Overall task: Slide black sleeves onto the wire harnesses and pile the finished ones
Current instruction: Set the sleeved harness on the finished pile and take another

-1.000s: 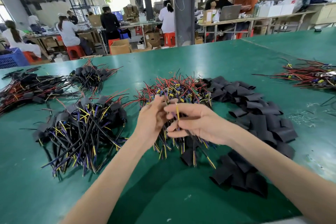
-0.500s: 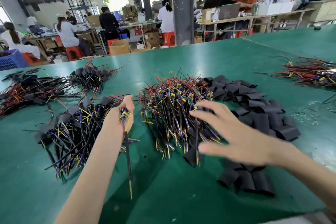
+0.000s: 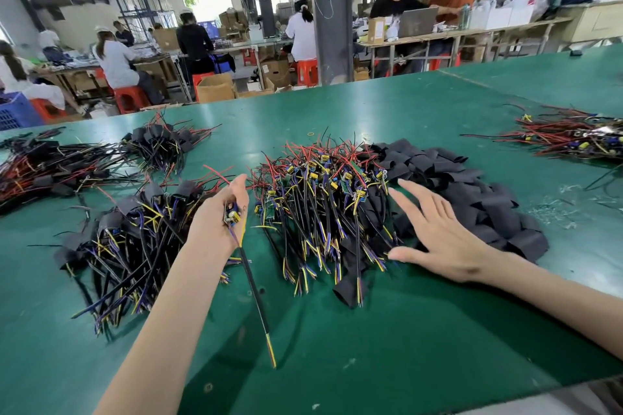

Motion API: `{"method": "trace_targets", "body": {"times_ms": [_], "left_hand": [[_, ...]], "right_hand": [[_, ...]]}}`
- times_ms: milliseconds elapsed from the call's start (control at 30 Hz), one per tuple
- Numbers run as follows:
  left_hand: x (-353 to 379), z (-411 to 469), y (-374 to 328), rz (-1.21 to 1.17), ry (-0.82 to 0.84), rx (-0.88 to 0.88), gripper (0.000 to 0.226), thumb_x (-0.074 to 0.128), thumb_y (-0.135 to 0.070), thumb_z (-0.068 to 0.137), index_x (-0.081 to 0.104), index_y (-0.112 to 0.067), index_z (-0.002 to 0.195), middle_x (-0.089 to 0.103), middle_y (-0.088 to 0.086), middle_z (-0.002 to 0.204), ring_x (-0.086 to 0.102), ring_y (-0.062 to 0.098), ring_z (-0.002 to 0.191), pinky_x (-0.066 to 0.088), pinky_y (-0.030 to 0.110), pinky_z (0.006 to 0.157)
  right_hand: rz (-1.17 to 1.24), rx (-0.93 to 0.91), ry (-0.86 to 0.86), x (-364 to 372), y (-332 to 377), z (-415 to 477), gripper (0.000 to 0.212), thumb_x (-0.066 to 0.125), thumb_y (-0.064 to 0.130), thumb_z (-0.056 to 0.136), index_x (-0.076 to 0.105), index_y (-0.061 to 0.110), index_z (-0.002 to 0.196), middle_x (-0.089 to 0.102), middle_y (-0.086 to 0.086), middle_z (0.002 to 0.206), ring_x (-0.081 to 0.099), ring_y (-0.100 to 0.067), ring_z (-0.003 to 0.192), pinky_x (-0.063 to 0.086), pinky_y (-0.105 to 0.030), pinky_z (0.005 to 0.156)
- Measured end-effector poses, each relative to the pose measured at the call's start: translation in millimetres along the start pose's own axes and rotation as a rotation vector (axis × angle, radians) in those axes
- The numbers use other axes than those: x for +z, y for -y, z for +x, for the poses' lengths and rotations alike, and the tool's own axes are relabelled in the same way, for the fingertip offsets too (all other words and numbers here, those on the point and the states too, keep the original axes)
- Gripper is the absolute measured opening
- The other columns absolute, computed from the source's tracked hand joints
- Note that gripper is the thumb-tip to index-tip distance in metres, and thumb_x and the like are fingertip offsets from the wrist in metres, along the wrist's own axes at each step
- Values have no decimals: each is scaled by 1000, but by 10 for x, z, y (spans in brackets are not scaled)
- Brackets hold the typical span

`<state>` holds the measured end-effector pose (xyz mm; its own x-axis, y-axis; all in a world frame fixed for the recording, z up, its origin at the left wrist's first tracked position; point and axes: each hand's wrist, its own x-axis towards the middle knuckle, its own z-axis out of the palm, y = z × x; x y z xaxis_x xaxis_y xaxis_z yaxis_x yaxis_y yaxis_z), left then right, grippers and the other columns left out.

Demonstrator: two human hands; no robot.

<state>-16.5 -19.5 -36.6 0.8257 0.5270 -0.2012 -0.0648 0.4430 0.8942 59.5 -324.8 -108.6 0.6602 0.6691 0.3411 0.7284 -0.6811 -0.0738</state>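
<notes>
- Left hand grips one harness at the board end, fingers curled round the small PCB.
- Its black cable hangs toward the counter's near edge. Cannot tell if the tip touches the surface.
- The board on that harness is bare, no sleeve visible.
- Right hand holds nothing. Its fingers are straight and spread, over the line where the raw pile meets the sleeves. Contact or hover: cannot tell.
- Sleeves are flat black tube pieces heaped right of centre, butting against the raw pile.
- Done pile is just left of the left hand, toward the left edge.
- More sleeved bundles lie nearer the far left corner. One more unsleeved bundle lies by the right edge.
- Harness handling, my read:
  - Light, floppy along the wires, stiff only at the board.
  - The board has exposed parts, so hold it by its edges and don't squeeze the components.
  - The loose wire ends probably snag neighbours, so lift each one clear of the pile.
- Sleeve handling, my read:
  - Light and soft, lies collapsed flat, probably a bit slick.
  - Pinch a single piece at its open end and press the sides to pop the mouth open.
  - Feed the wires in first, then pull it over the board.
- Step in hand looks like fetching a sleeve. The raw pile is still big, so this is mid-run.
</notes>
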Motion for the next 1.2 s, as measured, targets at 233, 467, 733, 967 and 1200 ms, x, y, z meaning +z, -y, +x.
{"method": "trace_targets", "body": {"times_ms": [233, 467, 733, 967, 1200], "left_hand": [[-5, -53, -22, -274, 103, -75, 25, 36, -3, 100, 52, 2, 118, 49, 5, 72, 47, 3, 37, 45, 10, 47], [-90, -4, -32, 179, 100, 144, 23, 51, 3, 93, 62, -5, 111, 53, -3, 52, 46, 3, 40, 34, 10, 36], [-160, 33, 63, 1060, 78, 635, 26, 57, -7, 92, 69, -18, 112, 51, -2, 65, 46, 7, 38, 43, 22, 40], [-76, -24, 188, 1329, 240, 925, 25, 61, -13, 91, 71, -22, 112, 42, -10, 75, 47, 16, 75, 42, 32, 73], [-32, -90, 262, 1236, 243, 1001, 23, 61, -11, 91, 72, -20, 110, 40, -12, 74, 44, 13, 71, 34, 26, 66]], "right_hand": [[602, 114, -78, -85, -143, 344, 43, 41, 44, 97, 50, 20, 131, 39, 0, 136, 28, -14, 133, 16, -32, 113], [199, 303, 366, -528, -442, 383, 15, 71, 21, 81, 60, 26, 91, 64, 2, 95, 59, -18, 92, 44, -29, 82], [-12, 434, 376, -394, -228, 476, 32, 66, 28, 77, 48, 18, 102, 58, -7, 102, 57, -25, 87, 48, -34, 74], [-302, 396, -44, -611, 18, 683, 28, 63, 21, 78, 44, 7, 93, 59, -13, 99, 57, -31, 90, 38, -31, 64], [404, 4, -225, -286, 383, 721, 43, 70, 15, 78, 55, 14, 119, 64, 1, 104, 56, -9, 90, 42, -19, 86]]}}
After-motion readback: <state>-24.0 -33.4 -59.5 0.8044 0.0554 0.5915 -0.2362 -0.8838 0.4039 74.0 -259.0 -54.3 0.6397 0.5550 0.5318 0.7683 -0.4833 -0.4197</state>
